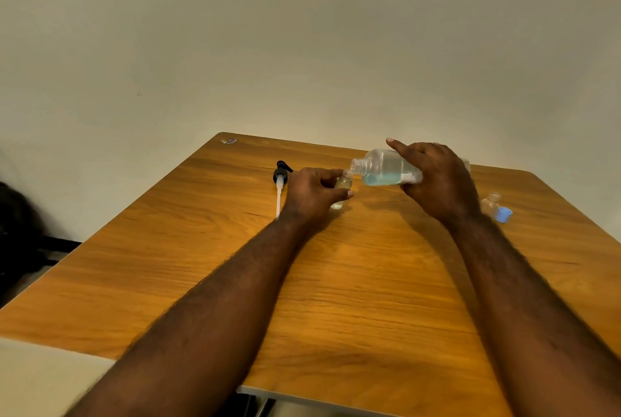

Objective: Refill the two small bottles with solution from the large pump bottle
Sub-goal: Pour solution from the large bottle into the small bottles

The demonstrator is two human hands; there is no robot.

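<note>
The right hand [437,181] holds the big bottle [383,168] up over the worktop [336,282]. Its grip is closed round the wide back part of the bottle. One finger [398,146] sticks out straight along the top. The big bottle is tipped on its side, and its open mouth points to the left. It has no top on. Blue water lies along its low side and does not fill it.

The left hand [312,194] holds a small bottle [342,184]. Its grip pinches the bottle between thumb and fingers. This small bottle is open and leans a bit. Its mouth is right under the mouth of the big bottle, and the two look like they touch. Its bottom is down at the worktop, but I cannot tell if it rests there.

The pump [280,178] lies flat on the worktop, just beside the left hand on its left. It has a black head and a long white tube.

The other small bottle [491,202] stands on the worktop, near the right wrist on its right side. It is open too. A blue cap [503,215] lies just beside it, a bit closer to the person.

Both arms are bare and reach out over the worktop.
</note>
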